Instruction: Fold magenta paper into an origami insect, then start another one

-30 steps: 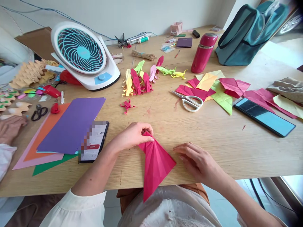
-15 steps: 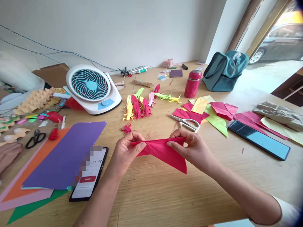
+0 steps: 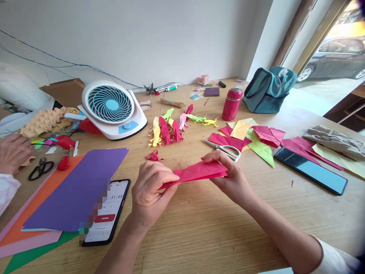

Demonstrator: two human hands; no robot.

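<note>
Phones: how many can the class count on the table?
2. One phone lies beside the purple sheet, left of the left hand; the other phone lies right of the right hand, beside coloured papers. More may be hidden under papers.

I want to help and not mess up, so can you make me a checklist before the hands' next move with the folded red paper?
1. Left hand has a grip: ok, it pinches one end of the folded red paper.
2. Right hand has a grip: ok, it holds the other end.
3. Paper layers pressed together: not ok, they gape near the right hand.
4. White-handled scissors out of both hands: ok, lying on the table.
5. Inside creases sharp: cannot tell, the outer layers hide them.
</note>
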